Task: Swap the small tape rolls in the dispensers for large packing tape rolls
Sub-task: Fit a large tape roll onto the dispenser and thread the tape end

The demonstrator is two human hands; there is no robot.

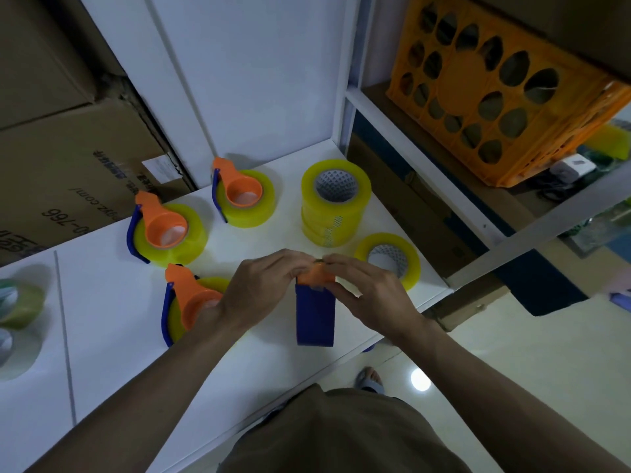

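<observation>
Both hands (269, 281) on dispenser (314, 310) (perhaps pinching)

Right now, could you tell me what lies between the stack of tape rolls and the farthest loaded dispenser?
In the head view, only bare white tabletop separates the stack of tape rolls from the farthest loaded dispenser.

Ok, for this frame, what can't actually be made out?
- Head view: whether the held dispenser carries a roll; left hand and right hand cover its top.
- Rolls at the left edge: cut off, blurred.
- Carton print: dim and too small.
- Orange crate: contents hidden.
</observation>
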